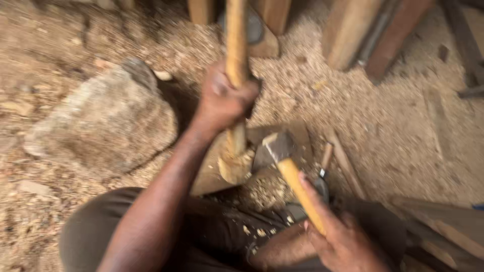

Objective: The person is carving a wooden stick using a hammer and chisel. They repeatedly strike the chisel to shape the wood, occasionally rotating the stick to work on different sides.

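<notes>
Left hand (224,98) fingers wrap the upright stick (236,45), steadying its butt on the wood block (212,174); right hand (343,242) grips the hammer (280,147), head beside that butt.

Bare forearms, no sleeves; dark brown trousers (212,236).

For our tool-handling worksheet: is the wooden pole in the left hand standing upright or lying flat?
Upright. The left hand grips the wooden pole mid-shaft, and its lower end rests on the wood block on the ground.
</notes>
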